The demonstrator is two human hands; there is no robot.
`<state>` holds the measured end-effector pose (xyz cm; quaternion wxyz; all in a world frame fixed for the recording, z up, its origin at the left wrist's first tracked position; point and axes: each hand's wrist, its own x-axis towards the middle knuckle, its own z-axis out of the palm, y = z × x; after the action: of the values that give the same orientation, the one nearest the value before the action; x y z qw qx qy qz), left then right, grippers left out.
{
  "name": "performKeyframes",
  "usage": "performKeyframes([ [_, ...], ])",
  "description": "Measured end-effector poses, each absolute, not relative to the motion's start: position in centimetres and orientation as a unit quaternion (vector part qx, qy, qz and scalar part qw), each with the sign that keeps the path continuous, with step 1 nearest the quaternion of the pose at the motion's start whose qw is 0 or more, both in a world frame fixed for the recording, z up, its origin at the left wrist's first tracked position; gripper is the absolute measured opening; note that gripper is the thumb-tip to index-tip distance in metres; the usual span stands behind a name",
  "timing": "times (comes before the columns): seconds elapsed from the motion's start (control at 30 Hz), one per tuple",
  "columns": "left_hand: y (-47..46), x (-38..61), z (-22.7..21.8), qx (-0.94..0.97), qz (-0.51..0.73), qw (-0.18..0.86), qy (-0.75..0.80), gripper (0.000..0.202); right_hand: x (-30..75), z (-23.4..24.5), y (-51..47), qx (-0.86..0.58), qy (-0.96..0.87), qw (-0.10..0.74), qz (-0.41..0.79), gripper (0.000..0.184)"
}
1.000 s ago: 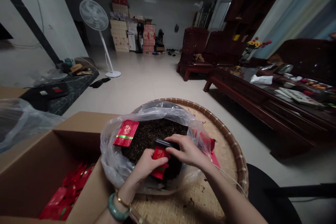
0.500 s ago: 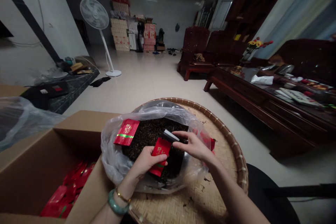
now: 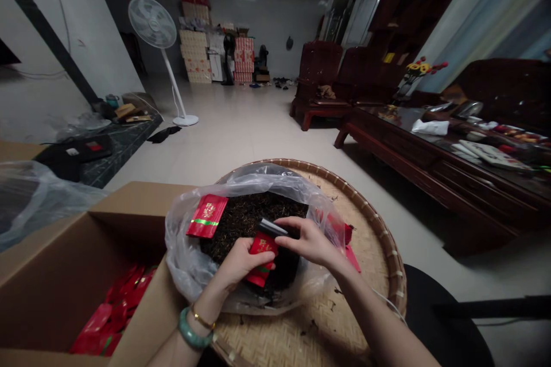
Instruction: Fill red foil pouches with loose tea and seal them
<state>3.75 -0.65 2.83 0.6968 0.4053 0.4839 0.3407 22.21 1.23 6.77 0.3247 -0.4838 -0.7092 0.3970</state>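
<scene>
My left hand (image 3: 243,264) pinches a small red tea packet (image 3: 261,261) with gold lettering and a green band, its top edge facing away from me. Across that top edge lies a black and silver handheld bag sealer (image 3: 272,227), gripped by my right hand (image 3: 303,239). Both hands are above a clear plastic bag (image 3: 185,264) full of loose dark tea leaves (image 3: 245,212). Another red packet (image 3: 207,216) rests on the bag's left side, over the leaves. The bag sits in a round woven bamboo tray (image 3: 383,241).
At left stands an open cardboard box (image 3: 142,200) with several red packets (image 3: 114,315) inside. More red packets (image 3: 350,255) lie right of the bag. A thin white cord (image 3: 390,303) crosses the tray's right side. Beyond are a standing fan (image 3: 152,22) and a dark wooden table (image 3: 396,149).
My right hand has moved the sealer left and slightly down, onto the packet's top edge. My left hand stays nearly in place with the packet. A white cord now shows at the right.
</scene>
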Motion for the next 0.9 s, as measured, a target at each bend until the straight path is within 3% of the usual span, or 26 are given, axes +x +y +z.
performKeyframes([
  [0.13, -0.6, 3.8, 2.8, 0.41, 0.339, 0.695, 0.483, 0.038, 21.8, 6.8, 1.2, -0.476, -0.709, 0.332, 0.401, 0.025],
  [0.3, -0.3, 3.3, 2.6, 0.414, 0.342, 0.689, 0.487, 0.042, 23.5, 5.4, 1.6, -0.506, -0.627, 0.361, 0.47, 0.04],
  [0.53, -0.8, 3.9, 2.2, 0.392, 0.379, 0.687, 0.48, 0.05, 24.5, 1.5, 1.3, -0.578, -0.668, 0.375, 0.281, 0.043],
  [0.7, -1.1, 4.8, 2.4, 0.418, 0.371, 0.682, 0.472, 0.047, 21.7, 2.8, 0.7, -0.523, -0.634, 0.438, 0.363, 0.025],
  [0.9, -0.1, 4.8, 3.3, 0.441, 0.432, 0.638, 0.459, 0.043, 20.1, 3.5, 0.3, -0.507, -0.611, 0.441, 0.419, 0.027],
])
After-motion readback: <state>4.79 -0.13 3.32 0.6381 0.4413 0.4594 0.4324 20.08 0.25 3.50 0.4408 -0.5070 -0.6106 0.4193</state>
